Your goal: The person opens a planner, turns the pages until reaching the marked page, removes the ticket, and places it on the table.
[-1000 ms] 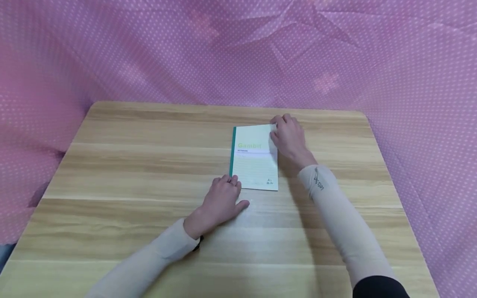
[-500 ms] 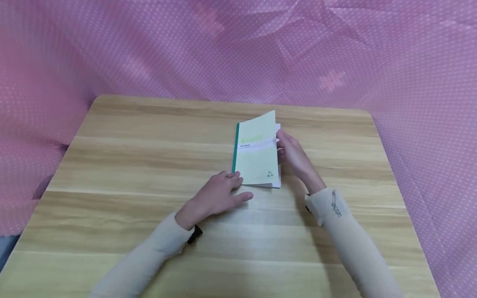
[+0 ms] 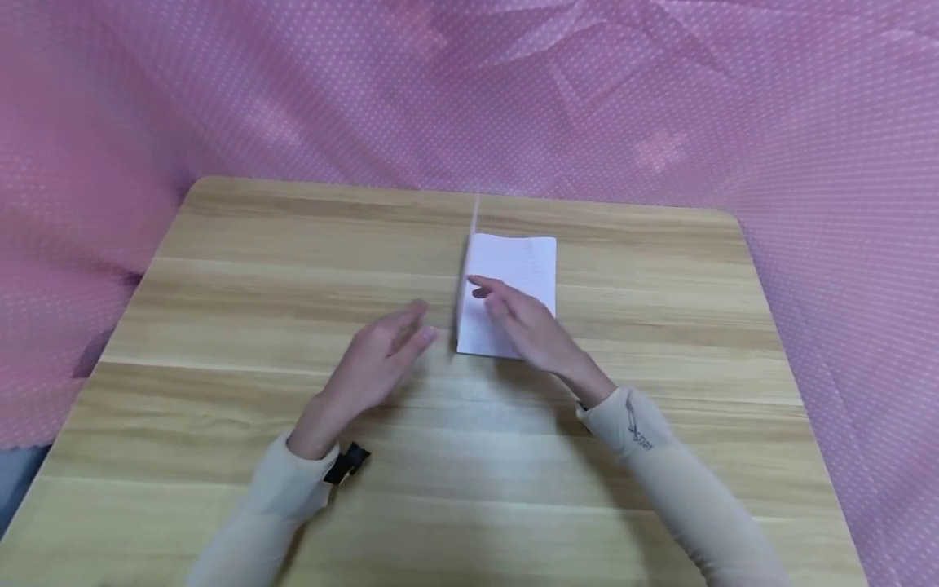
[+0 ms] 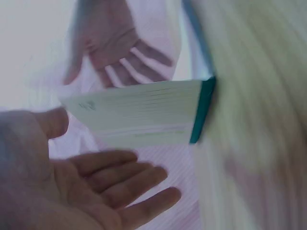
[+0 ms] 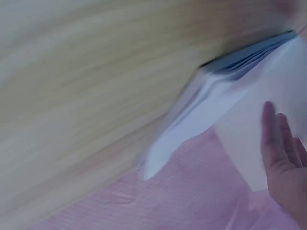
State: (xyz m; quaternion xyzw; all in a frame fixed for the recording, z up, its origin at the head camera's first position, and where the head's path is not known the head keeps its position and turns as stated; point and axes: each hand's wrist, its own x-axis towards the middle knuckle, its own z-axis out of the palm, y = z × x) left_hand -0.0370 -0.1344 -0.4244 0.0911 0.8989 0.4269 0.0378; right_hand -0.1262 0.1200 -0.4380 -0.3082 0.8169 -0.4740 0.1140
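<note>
A notebook (image 3: pixel 517 261) lies on the wooden table, its cover (image 4: pixel 139 112) standing upright along the green spine (image 4: pixel 204 110) on the left. Lined white pages show on its right side. Over these pages is my right hand (image 3: pixel 531 326), fingers extended toward the inner face of the raised cover; in the right wrist view the straight fingers (image 5: pixel 273 139) lie against that face. My left hand (image 3: pixel 374 359) is held left of the notebook, apart from it, with fingers spread and nothing in the palm. In the left wrist view it faces the outside of the cover.
The light wooden table (image 3: pixel 257 310) extends around the notebook on all sides. A pink dotted cloth (image 3: pixel 440 98) hangs behind it and along both sides. A black strap (image 3: pixel 347 463) sits at my left wrist.
The notebook's cover has swung up from lying flat to upright. My right hand has moved from the right edge leftward over the pages. The left hand has let go of the lower-left corner and drawn back.
</note>
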